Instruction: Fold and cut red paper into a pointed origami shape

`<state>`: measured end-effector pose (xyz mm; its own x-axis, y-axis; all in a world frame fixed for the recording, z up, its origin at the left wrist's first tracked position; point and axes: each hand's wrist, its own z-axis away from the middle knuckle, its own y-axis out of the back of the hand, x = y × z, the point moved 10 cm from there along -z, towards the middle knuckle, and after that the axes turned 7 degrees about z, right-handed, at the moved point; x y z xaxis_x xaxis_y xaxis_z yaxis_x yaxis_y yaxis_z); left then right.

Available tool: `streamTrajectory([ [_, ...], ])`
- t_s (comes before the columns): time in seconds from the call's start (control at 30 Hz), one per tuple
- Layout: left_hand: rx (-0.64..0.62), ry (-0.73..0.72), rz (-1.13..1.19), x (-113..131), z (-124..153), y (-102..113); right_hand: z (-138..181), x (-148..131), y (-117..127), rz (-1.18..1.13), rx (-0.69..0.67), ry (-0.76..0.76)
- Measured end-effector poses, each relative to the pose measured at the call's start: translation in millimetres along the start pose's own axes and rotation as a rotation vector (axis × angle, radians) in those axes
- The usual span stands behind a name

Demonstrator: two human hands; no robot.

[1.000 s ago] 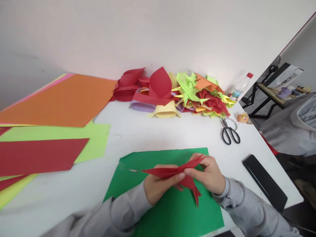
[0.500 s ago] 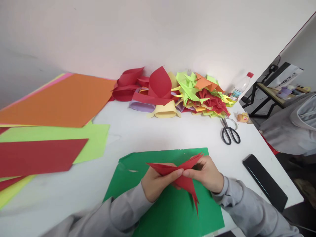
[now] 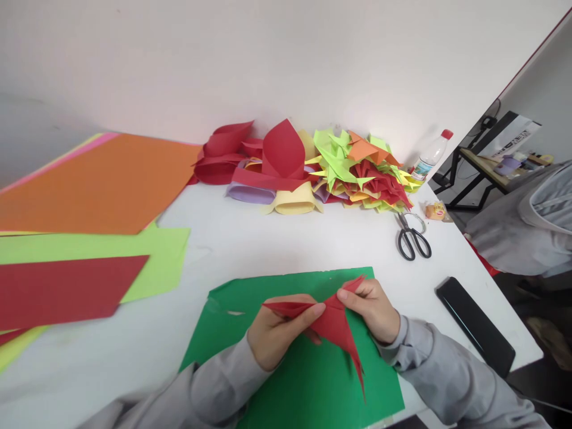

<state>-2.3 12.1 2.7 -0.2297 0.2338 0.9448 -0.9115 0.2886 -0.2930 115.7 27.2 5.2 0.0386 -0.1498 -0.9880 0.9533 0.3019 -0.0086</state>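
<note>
The hands (image 3: 273, 335) (image 3: 375, 311) hide parts of the folded red paper (image 3: 337, 328).

Left hand (image 3: 277, 333) and right hand (image 3: 374, 311) pinch close together.

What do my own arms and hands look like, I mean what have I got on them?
You're wearing long, plain grey sleeves with soft creases and cuffs at the wrists; no markings show. The left hand and right hand are ungloved, with no rings visible.
</note>
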Motion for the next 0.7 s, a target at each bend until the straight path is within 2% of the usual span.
streamTrajectory([
  [0.13,-0.007,-0.001,0.011,2,1,-2,-1,4,8,-0.007,0.060,0.014],
  [0.33,0.034,0.047,0.067,-1,-2,2,-4,-4,40,-0.065,0.293,0.130],
  [0.43,0.034,0.033,0.057,1,-2,2,-5,-7,43,-0.061,0.296,0.155],
  [0.6,0.131,-0.119,-0.112,14,-2,12,-5,-5,42,-0.066,0.288,0.127],
  [0.7,0.094,-0.123,-0.186,11,-4,11,-5,-4,39,-0.083,0.282,0.096],
])
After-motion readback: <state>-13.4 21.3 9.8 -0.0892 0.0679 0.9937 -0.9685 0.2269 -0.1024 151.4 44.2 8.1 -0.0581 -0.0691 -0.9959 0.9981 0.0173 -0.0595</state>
